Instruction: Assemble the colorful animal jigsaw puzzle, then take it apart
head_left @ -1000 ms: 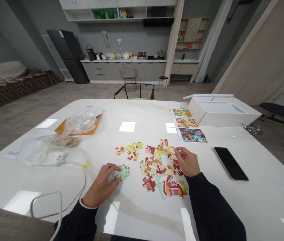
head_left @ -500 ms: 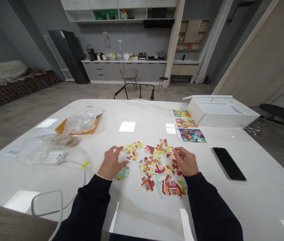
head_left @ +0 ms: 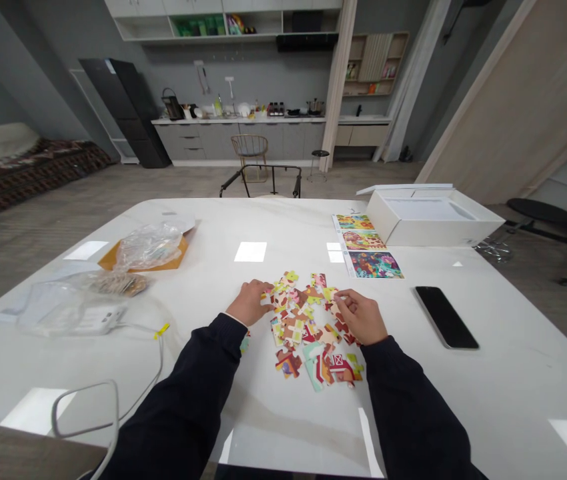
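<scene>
Loose jigsaw puzzle pieces [head_left: 293,329] lie in a cluster on the white table, printed in brown, red, yellow-green and pale green. At the cluster's left edge, my left hand [head_left: 250,303] rests with thumb and fingers apart, its fingertips against some pieces. My right hand [head_left: 364,317] is at the upper right of the cluster, thumb and forefinger pinched at the edge of a yellow-green puzzle piece [head_left: 329,293]. A pale green piece [head_left: 245,343] is partly hidden by my left sleeve. Larger barn-patterned pieces [head_left: 337,363] lie nearest me.
Picture cards [head_left: 375,265] lie beyond the pieces, next to an open white box [head_left: 438,230]. A phone [head_left: 446,317] is at right. To the left are a plastic bag on an orange tray [head_left: 176,259], bagged pieces [head_left: 121,284], a white power strip [head_left: 101,319] and its cable [head_left: 159,363].
My left hand has moved right and slightly away from me, bringing the left-hand pieces against the main cluster. My right hand stays at its piece. The view has shifted slightly.
</scene>
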A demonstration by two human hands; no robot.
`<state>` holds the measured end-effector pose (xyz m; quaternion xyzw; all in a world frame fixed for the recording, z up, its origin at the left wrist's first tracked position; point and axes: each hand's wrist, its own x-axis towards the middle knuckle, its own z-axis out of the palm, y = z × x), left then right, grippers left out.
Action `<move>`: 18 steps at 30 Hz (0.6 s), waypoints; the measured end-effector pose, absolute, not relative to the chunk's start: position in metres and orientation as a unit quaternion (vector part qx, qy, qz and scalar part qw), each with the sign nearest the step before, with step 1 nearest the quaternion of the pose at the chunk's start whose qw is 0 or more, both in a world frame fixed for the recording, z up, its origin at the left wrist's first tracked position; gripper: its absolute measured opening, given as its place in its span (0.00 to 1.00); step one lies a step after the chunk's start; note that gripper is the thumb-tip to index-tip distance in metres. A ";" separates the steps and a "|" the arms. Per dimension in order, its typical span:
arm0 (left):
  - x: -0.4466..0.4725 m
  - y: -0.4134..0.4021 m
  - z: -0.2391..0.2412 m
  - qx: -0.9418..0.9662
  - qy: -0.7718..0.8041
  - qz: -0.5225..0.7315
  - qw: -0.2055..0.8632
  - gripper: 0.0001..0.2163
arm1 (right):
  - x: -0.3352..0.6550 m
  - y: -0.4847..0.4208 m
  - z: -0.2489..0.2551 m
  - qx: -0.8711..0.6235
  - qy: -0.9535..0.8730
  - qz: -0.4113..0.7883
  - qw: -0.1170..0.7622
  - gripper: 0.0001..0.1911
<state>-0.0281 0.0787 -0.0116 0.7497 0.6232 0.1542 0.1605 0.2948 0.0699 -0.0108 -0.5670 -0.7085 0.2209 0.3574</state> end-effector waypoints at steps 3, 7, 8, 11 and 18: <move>-0.027 0.077 -0.002 0.751 0.622 0.158 0.156 0.21 | 0.293 0.069 -0.009 -0.570 -0.708 0.222 0.353 0.17; -0.002 0.078 0.014 0.769 0.603 0.148 0.152 0.21 | 0.293 0.069 -0.009 -0.565 -0.712 0.229 0.349 0.16; 0.010 0.079 0.017 0.780 0.593 0.132 0.148 0.22 | 0.293 0.069 -0.009 -0.563 -0.713 0.229 0.350 0.16; 0.046 0.082 0.017 0.779 0.606 0.098 0.131 0.21 | 0.294 0.069 -0.010 -0.566 -0.710 0.222 0.356 0.16; 0.080 0.089 0.006 0.754 0.629 0.123 0.147 0.15 | 0.295 0.069 -0.010 -0.568 -0.707 0.208 0.367 0.16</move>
